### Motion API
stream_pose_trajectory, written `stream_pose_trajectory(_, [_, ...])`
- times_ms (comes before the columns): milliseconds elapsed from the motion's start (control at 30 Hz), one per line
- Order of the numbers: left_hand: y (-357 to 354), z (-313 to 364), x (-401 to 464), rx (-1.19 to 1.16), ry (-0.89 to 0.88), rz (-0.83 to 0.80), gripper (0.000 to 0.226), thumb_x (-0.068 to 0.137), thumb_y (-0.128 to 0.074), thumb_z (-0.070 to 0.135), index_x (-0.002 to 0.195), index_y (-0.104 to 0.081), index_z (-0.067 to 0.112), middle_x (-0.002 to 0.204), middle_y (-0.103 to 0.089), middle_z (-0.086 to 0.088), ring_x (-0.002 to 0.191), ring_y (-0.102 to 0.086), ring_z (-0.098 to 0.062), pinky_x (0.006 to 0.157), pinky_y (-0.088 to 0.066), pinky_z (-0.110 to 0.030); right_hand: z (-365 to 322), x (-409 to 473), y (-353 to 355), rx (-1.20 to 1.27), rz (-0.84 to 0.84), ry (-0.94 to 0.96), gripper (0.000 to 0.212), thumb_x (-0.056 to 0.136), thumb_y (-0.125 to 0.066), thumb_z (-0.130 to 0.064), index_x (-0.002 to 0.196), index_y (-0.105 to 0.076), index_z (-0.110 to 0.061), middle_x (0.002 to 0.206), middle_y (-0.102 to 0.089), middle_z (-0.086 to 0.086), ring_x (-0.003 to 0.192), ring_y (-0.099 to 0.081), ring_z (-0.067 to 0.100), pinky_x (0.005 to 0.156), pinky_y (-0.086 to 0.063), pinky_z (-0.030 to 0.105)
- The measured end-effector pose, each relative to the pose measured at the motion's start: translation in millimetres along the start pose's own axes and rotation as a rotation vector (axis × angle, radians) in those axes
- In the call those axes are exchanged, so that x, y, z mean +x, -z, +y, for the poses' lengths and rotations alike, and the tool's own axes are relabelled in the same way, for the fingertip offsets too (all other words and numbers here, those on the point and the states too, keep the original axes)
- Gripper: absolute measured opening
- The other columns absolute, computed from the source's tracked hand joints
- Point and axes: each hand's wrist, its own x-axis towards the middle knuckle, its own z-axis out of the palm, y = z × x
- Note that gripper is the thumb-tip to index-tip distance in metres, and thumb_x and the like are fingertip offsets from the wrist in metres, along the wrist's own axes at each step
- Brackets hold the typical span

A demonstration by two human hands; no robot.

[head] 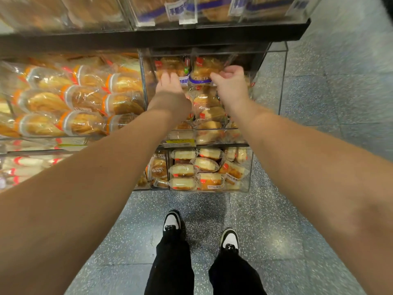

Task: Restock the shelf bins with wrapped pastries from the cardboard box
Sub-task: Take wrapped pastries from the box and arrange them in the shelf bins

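At far left we see a clear bin [70,99] packed with orange-banded wrapped breads. Our left hand [170,86] reaches into the middle clear bin [282,81], its fingers curled onto a wrapped pastry [170,64]; whether they pinch it we cannot tell. Just beside it, our right hand [230,81] curls its fingers around a purple-labelled wrapped pastry [204,70] in that bin. Below sits a lower bin [248,167] of sandwich cakes. The cardboard box is out of view.

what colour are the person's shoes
Black and white low sneakers, seen best in the head view, standing on the speckled grey floor.
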Motion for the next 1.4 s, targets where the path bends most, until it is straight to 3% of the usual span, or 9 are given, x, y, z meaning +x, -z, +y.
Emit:
stream_pose_trajectory(167, [17, 7, -28, -0.039, 0.018, -0.094, 0.055, 0.098, -0.049, 0.019, 0.149, -0.030, 0.016, 0.149, -0.036, -0.004, 0.123, -0.048, -0.027, 0.083, -0.041, -0.034, -8, -19, 21, -0.207, -0.243, 0.004, 0.049, 0.101, -0.053, -0.020, 0.147, -0.043, -0.034, 0.145, -0.052, -0.002, 0.120, -0.058, 0.016, 0.097, -0.053, 0.034])
stream_pose_trajectory(300, [45, 13, -73, -0.124, 0.036, -0.132, 0.058, 0.099, -0.052, 0.025, 0.153, -0.031, 0.024, 0.149, -0.041, -0.004, 0.121, -0.053, -0.023, 0.093, -0.050, -0.036, -28, -54, 48, -0.289, -0.258, -0.023, 0.050, 0.099, -0.056, -0.026, 0.148, -0.042, -0.032, 0.138, -0.055, -0.005, 0.098, -0.063, 0.008, 0.066, -0.051, 0.020])
stream_pose_trajectory(367, [66, 8, -100, -0.202, 0.070, -0.131, 0.051, 0.099, -0.050, 0.029, 0.148, -0.039, 0.025, 0.133, -0.052, -0.001, 0.095, -0.058, -0.011, 0.071, -0.049, -0.029, -42, -79, 61, -0.330, -0.246, -0.031, 0.045, 0.099, -0.057, -0.029, 0.143, -0.048, -0.029, 0.130, -0.056, -0.008, 0.082, -0.056, 0.000, 0.059, -0.042, 0.018])
stream_pose_trajectory(533, [119, -31, -176, -0.378, 0.179, -0.110, 0.025, 0.094, -0.052, 0.034, 0.116, -0.058, 0.023, 0.100, -0.060, 0.000, 0.082, -0.055, -0.013, 0.061, -0.041, -0.027, -89, -149, 67, -0.441, -0.382, 0.001, 0.040, 0.098, -0.056, -0.030, 0.138, -0.054, -0.024, 0.129, -0.057, -0.005, 0.106, -0.056, 0.015, 0.095, -0.048, 0.034])
stream_pose_trajectory(667, [159, -77, -240, -0.434, 0.261, -0.040, 0.016, 0.090, -0.056, 0.041, 0.097, -0.057, 0.027, 0.094, -0.061, -0.001, 0.081, -0.060, -0.023, 0.068, -0.048, -0.031, -131, -210, 43, -0.593, -0.546, 0.130, 0.035, 0.098, -0.056, -0.037, 0.129, -0.061, -0.022, 0.122, -0.061, -0.003, 0.104, -0.056, 0.016, 0.093, -0.046, 0.034])
stream_pose_trajectory(833, [207, -170, -300, -0.294, 0.320, 0.076, 0.014, 0.100, -0.050, 0.025, 0.113, -0.054, 0.026, 0.097, -0.057, 0.003, 0.090, -0.054, -0.020, 0.073, -0.041, -0.012, -174, -285, -26, -0.881, -0.739, 0.382, 0.035, 0.101, -0.050, -0.035, 0.130, -0.058, -0.017, 0.117, -0.059, -0.003, 0.101, -0.054, 0.017, 0.082, -0.040, 0.029])
stream_pose_trajectory(967, [233, -266, -346, -0.196, 0.399, 0.140, 0.040, 0.100, -0.051, 0.030, 0.137, -0.053, 0.014, 0.144, -0.050, -0.011, 0.126, -0.050, -0.030, 0.097, -0.039, -0.034, -199, -355, -115, -1.031, -0.837, 0.548, 0.044, 0.102, -0.049, -0.035, 0.139, -0.052, -0.012, 0.137, -0.057, 0.013, 0.121, -0.055, 0.031, 0.092, -0.042, 0.031])
stream_pose_trajectory(1167, [282, -421, -429, -0.249, 0.434, 0.197, 0.038, 0.099, -0.050, 0.030, 0.129, -0.056, 0.008, 0.120, -0.061, -0.017, 0.094, -0.055, -0.024, 0.080, -0.044, -0.035, -208, -479, -282, -1.061, -0.971, 0.728, 0.032, 0.098, -0.054, -0.035, 0.125, -0.061, -0.018, 0.113, -0.066, 0.004, 0.094, -0.060, 0.020, 0.082, -0.048, 0.030])
stream_pose_trajectory(1400, [324, -581, -516, -0.209, 0.614, 0.174, 0.036, 0.101, -0.048, 0.021, 0.135, -0.054, 0.010, 0.135, -0.055, -0.015, 0.109, -0.058, -0.030, 0.090, -0.045, -0.036, -203, -604, -435, -1.179, -1.155, 0.935, 0.033, 0.100, -0.051, -0.029, 0.127, -0.059, -0.012, 0.126, -0.061, 0.011, 0.114, -0.058, 0.029, 0.081, -0.042, 0.030])
